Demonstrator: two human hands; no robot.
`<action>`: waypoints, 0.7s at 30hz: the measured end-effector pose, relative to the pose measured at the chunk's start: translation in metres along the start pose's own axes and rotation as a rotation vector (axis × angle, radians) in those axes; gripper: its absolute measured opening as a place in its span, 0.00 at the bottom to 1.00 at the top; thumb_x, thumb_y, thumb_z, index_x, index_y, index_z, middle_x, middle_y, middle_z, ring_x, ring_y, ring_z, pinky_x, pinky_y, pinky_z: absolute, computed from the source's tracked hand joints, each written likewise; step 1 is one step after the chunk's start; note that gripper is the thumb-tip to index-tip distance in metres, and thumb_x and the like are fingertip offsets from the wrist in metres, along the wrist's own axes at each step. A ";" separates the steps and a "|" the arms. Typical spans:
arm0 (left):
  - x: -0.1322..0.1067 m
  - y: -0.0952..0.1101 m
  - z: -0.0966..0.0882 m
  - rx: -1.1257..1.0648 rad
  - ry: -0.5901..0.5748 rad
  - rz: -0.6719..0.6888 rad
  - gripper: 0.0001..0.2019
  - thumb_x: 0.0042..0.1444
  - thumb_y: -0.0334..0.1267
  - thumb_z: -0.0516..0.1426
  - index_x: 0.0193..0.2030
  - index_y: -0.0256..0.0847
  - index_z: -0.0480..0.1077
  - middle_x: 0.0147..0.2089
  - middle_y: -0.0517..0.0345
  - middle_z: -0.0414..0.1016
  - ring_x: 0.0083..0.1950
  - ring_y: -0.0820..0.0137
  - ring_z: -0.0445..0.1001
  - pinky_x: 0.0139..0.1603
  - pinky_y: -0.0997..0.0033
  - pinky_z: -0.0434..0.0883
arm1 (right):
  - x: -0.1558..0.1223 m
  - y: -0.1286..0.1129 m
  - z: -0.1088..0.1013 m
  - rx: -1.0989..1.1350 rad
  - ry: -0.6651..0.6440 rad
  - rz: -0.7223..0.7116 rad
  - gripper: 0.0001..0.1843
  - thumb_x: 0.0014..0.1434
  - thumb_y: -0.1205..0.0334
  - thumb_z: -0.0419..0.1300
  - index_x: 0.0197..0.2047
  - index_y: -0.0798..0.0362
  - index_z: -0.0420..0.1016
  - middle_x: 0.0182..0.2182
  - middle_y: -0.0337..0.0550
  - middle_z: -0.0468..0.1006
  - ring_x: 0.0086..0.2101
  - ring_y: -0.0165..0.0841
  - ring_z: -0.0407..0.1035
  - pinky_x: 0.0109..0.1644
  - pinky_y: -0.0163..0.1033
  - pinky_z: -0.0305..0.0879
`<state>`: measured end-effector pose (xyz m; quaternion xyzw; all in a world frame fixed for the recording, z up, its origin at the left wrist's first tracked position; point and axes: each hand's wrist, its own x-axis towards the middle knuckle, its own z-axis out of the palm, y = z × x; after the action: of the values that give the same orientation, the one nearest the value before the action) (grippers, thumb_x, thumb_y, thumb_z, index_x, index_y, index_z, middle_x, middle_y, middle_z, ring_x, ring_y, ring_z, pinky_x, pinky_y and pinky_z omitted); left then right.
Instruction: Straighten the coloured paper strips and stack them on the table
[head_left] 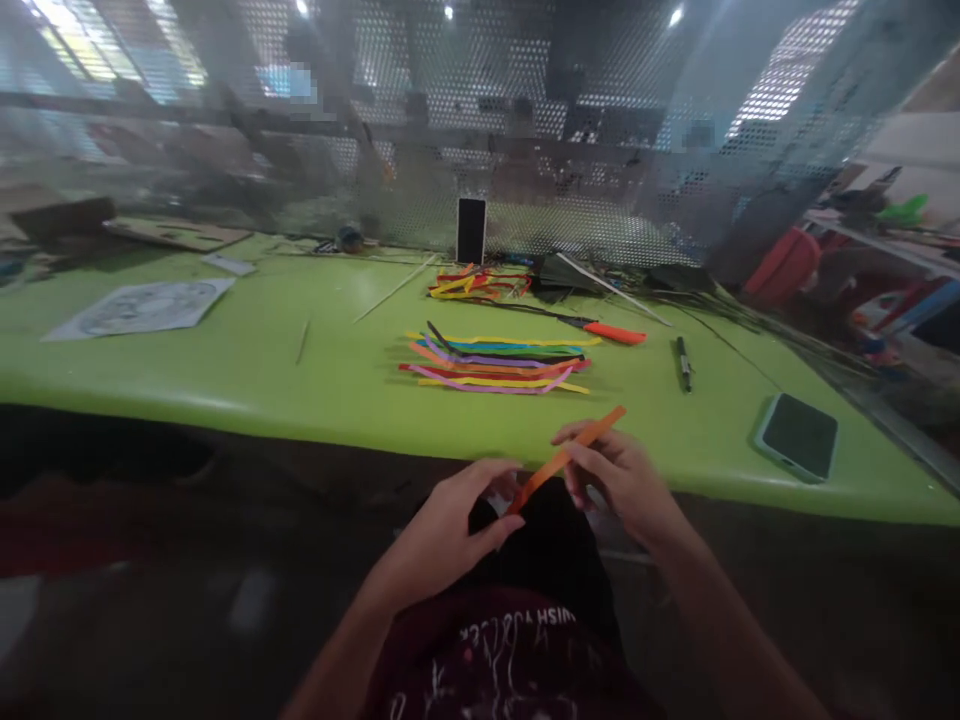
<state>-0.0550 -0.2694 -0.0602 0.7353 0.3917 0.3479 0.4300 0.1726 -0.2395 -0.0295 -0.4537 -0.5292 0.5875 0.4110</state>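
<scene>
An orange strip slants between my two hands, just in front of the table edge and above my lap. My left hand pinches its lower end between thumb and fingers. Higher up, my right hand grips the strip, and its upper end sticks out past the fingers. Beyond the hands, a row of coloured strips in yellow, blue, green, black, purple, orange, red and pink lies side by side on the green table.
Behind the row lies a tangle of coloured strips. An orange-handled tool, a black pen and a phone lie to the right. A printed sheet is on the left. A dark upright device leans against the perforated screen.
</scene>
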 end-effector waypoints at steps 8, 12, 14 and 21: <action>0.023 0.017 0.015 -0.048 0.179 0.056 0.09 0.64 0.41 0.58 0.45 0.38 0.72 0.42 0.53 0.77 0.43 0.68 0.74 0.46 0.69 0.71 | -0.005 0.013 0.014 0.139 -0.202 -0.034 0.14 0.63 0.51 0.62 0.44 0.51 0.68 0.23 0.35 0.74 0.21 0.29 0.70 0.22 0.32 0.64; 0.023 0.015 0.014 -0.092 0.128 -0.007 0.08 0.64 0.39 0.57 0.39 0.37 0.73 0.36 0.57 0.75 0.36 0.71 0.71 0.38 0.73 0.68 | -0.010 0.011 0.004 0.030 -0.235 -0.079 0.14 0.61 0.53 0.65 0.45 0.51 0.70 0.27 0.37 0.76 0.26 0.29 0.72 0.28 0.34 0.69; 0.024 0.015 0.013 -0.064 0.106 -0.008 0.08 0.64 0.38 0.56 0.38 0.37 0.73 0.34 0.58 0.74 0.34 0.72 0.69 0.37 0.73 0.67 | -0.012 0.011 -0.001 -0.016 -0.206 -0.081 0.14 0.60 0.56 0.68 0.43 0.52 0.71 0.28 0.38 0.76 0.27 0.29 0.72 0.29 0.34 0.69; 0.028 0.015 0.016 -0.116 0.001 -0.004 0.10 0.67 0.36 0.53 0.36 0.37 0.72 0.34 0.58 0.75 0.34 0.73 0.69 0.38 0.73 0.66 | -0.010 0.014 -0.007 -0.153 -0.143 -0.167 0.13 0.63 0.53 0.63 0.43 0.53 0.75 0.25 0.39 0.76 0.24 0.29 0.70 0.27 0.34 0.67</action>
<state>-0.0245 -0.2550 -0.0481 0.7080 0.3728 0.3695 0.4724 0.1822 -0.2484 -0.0425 -0.3949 -0.6365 0.5400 0.3838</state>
